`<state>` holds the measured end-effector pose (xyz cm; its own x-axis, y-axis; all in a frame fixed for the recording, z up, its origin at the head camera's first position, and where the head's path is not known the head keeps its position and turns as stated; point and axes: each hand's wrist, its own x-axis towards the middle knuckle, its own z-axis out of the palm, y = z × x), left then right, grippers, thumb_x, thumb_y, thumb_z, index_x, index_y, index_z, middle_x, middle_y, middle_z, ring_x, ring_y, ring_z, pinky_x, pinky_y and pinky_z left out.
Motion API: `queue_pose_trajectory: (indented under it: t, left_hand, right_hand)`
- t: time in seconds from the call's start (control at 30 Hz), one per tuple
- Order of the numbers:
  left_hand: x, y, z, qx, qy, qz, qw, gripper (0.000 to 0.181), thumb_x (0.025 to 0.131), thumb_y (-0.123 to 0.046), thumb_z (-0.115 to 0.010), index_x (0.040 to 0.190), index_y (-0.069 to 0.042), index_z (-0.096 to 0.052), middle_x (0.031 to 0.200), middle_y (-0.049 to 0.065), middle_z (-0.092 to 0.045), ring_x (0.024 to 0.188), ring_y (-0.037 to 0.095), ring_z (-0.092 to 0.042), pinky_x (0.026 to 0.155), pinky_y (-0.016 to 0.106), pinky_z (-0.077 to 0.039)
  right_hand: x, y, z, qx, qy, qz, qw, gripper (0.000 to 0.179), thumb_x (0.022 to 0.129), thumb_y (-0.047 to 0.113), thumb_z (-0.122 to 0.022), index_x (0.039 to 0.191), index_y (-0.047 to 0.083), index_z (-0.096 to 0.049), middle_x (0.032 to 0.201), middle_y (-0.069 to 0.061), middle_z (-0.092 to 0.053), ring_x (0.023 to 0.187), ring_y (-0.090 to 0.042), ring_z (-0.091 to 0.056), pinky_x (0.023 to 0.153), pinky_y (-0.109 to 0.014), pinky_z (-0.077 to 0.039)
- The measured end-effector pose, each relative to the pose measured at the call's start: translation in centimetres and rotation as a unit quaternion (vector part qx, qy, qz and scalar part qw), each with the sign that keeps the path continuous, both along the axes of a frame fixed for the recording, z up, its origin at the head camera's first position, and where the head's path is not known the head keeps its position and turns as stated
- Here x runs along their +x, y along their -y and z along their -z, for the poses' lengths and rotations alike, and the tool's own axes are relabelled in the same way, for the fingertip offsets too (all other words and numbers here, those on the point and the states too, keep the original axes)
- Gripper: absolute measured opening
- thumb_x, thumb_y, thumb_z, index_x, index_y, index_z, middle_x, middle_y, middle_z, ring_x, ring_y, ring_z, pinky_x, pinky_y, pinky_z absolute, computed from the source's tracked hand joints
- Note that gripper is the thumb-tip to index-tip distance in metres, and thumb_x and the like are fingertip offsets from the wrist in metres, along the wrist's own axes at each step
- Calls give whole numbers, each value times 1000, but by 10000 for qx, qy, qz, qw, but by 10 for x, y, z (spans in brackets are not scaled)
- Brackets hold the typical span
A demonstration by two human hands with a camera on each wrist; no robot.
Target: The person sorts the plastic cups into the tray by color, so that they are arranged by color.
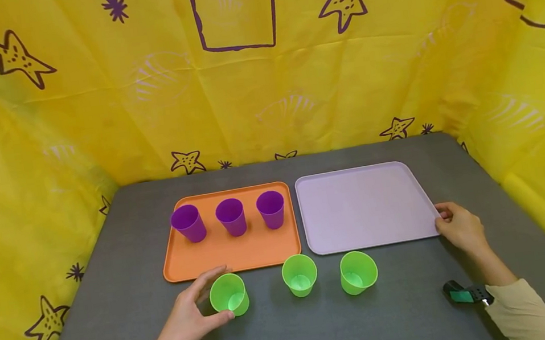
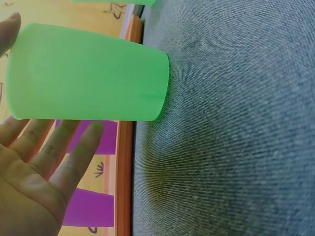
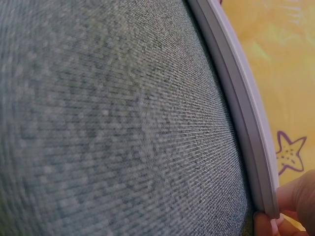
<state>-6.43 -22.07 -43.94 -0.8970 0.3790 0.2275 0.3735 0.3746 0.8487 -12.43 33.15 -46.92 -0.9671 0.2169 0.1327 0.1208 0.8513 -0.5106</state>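
Observation:
My left hand (image 1: 189, 319) spreads around the leftmost green cup (image 1: 229, 295), thumb on the near side and fairly straight fingers on the far side. That cup (image 2: 88, 73) stands upright on the table; in the left wrist view it partly hides the fingers, and firm contact is unclear. My right hand (image 1: 462, 228) pinches the near right corner of a pale lilac tray (image 1: 365, 206) between thumb and fingers. In the right wrist view the tray's rim (image 3: 246, 113) ends between these fingertips (image 3: 295, 194). Two more green cups, a middle one (image 1: 299, 275) and a right one (image 1: 358, 272), stand upright nearby.
An orange tray (image 1: 197, 263) lies left of the lilac one, bearing three purple cups, the left (image 1: 189, 224), middle (image 1: 231, 218) and right (image 1: 271, 210). Yellow patterned cloth (image 1: 263, 102) walls the grey table (image 1: 295, 339) at the back and sides.

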Motion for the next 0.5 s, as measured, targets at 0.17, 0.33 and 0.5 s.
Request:
queue_pose_trajectory:
  t: [0.17,0.33,0.5]
  left_hand:
    - [3,-1,1,-95,177,-276,9994,70,65,-17,-83,128,-14,-53,123,0,-58,113,11,-55,91,16,-45]
    - [3,-2,0,-104,229,-334,9991,68,64,-19,-84,126,-14,-55,120,-1,-60,108,14,-59,87,21,-49]
    - [1,-3,-3,9,231,-301,9993,69,63,-20,-84,125,-10,-55,118,1,-61,101,19,-63,81,24,-53]
  right_hand:
    - [0,0,0,-8,55,36,10000,31,83,12,-52,110,-4,-57,87,-19,-62,76,-33,-57,58,-41,-38]
    - [0,0,1,-13,36,7,10000,32,84,12,-51,110,-5,-57,86,-19,-62,76,-33,-56,58,-40,-37]
    - [-1,-2,3,-9,-4,2,10000,32,83,12,-51,109,-5,-57,86,-18,-62,75,-32,-56,58,-39,-37]
